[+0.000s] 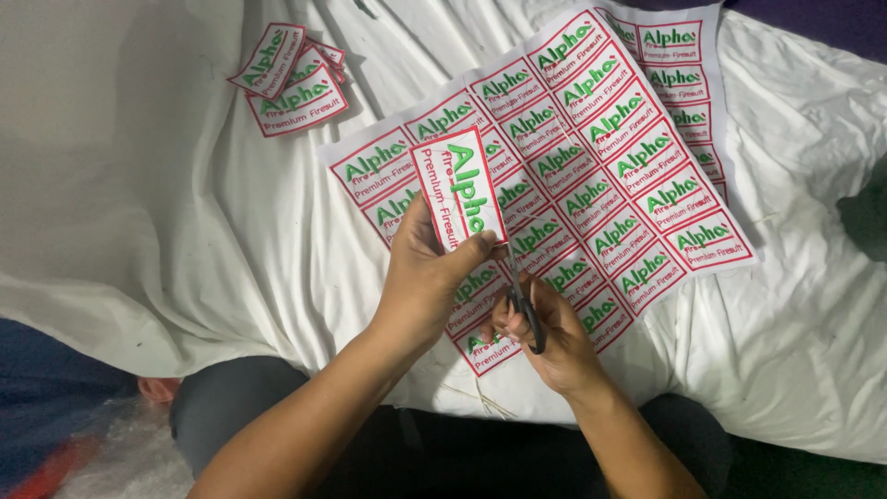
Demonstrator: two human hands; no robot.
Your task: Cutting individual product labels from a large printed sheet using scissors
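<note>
My left hand (pixel 423 273) pinches a single cut-out label (pixel 458 189), white with a red border and green and red lettering, held upright by its lower edge. My right hand (pixel 545 334) grips small black-handled scissors (pixel 525 310), blades pointing up toward the label's lower right corner. Both hands hover over a large sheet of uncut labels (pixel 591 157) spread on the white cloth (pixel 166 212).
A small pile of cut labels (pixel 291 79) lies at the upper left on the cloth. A second label sheet (pixel 688 92) peeks out under the first at the upper right. Thin trimmed strips (pixel 480 397) lie near my lap. Dark fabric shows at the right edge.
</note>
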